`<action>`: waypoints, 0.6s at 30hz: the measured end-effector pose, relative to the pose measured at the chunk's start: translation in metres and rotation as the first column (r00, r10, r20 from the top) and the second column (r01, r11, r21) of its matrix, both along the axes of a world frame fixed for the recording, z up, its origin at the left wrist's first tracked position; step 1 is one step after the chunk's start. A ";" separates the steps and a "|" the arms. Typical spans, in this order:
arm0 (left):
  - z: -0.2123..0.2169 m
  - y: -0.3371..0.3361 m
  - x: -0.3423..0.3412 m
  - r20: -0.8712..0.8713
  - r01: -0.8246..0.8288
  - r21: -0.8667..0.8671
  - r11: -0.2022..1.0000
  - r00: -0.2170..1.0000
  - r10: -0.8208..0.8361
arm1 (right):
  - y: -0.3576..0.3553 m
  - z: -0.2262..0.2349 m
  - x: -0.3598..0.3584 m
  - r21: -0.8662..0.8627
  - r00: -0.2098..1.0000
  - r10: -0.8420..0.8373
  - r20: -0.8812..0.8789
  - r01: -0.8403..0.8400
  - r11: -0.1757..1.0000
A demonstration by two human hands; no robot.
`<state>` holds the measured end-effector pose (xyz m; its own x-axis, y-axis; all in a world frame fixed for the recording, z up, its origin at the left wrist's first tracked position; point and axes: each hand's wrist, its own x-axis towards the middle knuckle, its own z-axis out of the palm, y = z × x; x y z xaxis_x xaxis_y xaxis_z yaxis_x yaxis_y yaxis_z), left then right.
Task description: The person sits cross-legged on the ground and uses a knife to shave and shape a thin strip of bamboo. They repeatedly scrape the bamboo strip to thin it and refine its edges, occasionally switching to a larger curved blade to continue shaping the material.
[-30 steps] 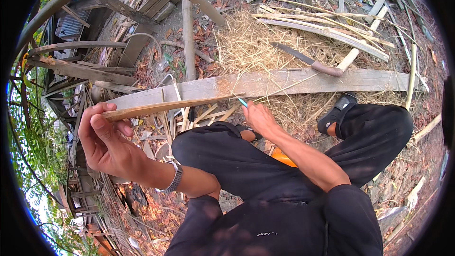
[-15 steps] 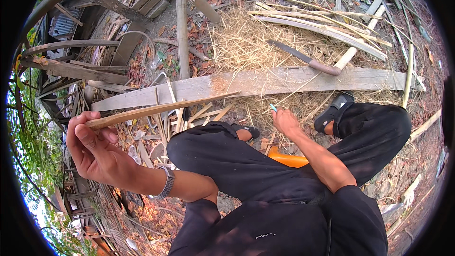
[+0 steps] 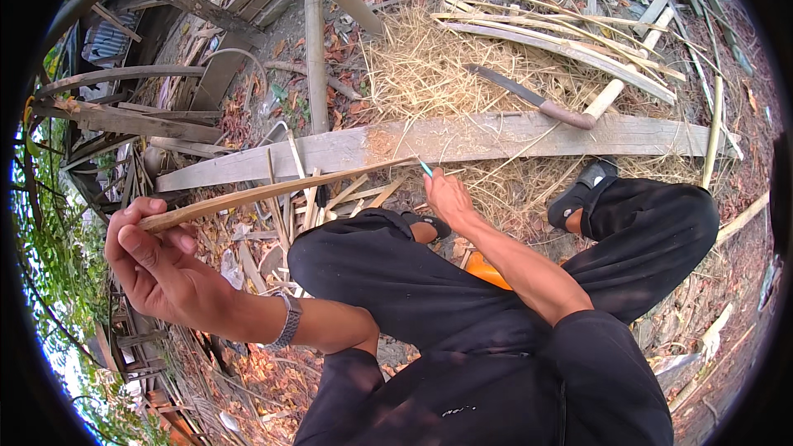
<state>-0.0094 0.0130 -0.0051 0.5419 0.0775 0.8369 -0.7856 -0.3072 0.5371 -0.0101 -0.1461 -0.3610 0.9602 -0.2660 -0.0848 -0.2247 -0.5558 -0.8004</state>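
Note:
My left hand (image 3: 165, 268), raised at the left, pinches the thick end of a long, narrow wooden strip (image 3: 268, 192) between thumb and fingers. The strip slants slightly upward to the right and tapers to a thin tip. Near that tip is my right hand (image 3: 450, 198), closed on a slim light-blue pen-like tool (image 3: 424, 168), most of it hidden by the fingers. The tool's end is close beside the strip's tip; whether they touch I cannot tell. Behind both lies a grey wooden plank (image 3: 487, 139).
A large knife (image 3: 529, 96) rests with its brown handle over the plank and its blade on straw-like shavings (image 3: 405, 66). Split bamboo strips (image 3: 570, 45) lie at the far right. An orange object (image 3: 486, 271) shows between my legs. Wooden posts and scraps (image 3: 124, 120) crowd the left.
My right hand has moved left and slightly up, bringing the light-blue tool to the strip's tip. My left hand, still holding the strip, has shifted slightly left.

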 end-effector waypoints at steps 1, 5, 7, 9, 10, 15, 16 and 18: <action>0.000 0.003 0.002 0.005 -0.007 0.001 1.000 1.000 0.007 | 0.001 0.016 0.002 0.041 0.999 0.051 -0.006 -0.050 0.998; -0.001 -0.003 0.003 0.031 -0.086 -0.022 0.996 0.996 0.087 | 0.004 0.041 -0.003 0.077 0.993 0.113 -0.034 -0.110 0.991; 0.001 -0.004 0.007 0.013 -0.086 -0.042 0.995 0.996 0.087 | 0.012 0.027 0.010 0.048 0.997 0.076 -0.018 -0.075 0.996; 0.001 0.002 0.010 0.021 -0.091 -0.043 0.995 0.996 0.092 | 0.016 0.040 0.015 0.085 0.994 0.103 -0.022 -0.100 0.991; 0.000 0.003 0.008 0.015 -0.111 -0.040 0.993 0.994 0.111 | 0.021 0.037 0.009 0.068 0.992 0.127 -0.027 -0.125 0.990; 0.002 0.018 0.001 -0.020 -0.059 -0.029 0.998 0.998 0.059 | -0.002 -0.043 -0.006 -0.107 1.000 0.000 -0.030 -0.004 0.994; -0.003 0.014 0.004 0.031 -0.097 -0.020 0.995 0.995 0.097 | -0.014 -0.019 -0.003 -0.025 1.000 0.003 -0.011 -0.003 1.000; -0.004 0.008 0.004 0.030 -0.086 -0.027 0.996 0.996 0.087 | -0.004 0.032 0.002 0.162 1.000 -0.012 0.004 0.011 0.987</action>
<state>-0.0049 0.0214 -0.0095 0.5057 0.1450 0.8505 -0.7733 -0.3610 0.5213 -0.0083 -0.1504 -0.3285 0.9576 -0.2605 -0.1232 -0.2264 -0.4158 -0.8808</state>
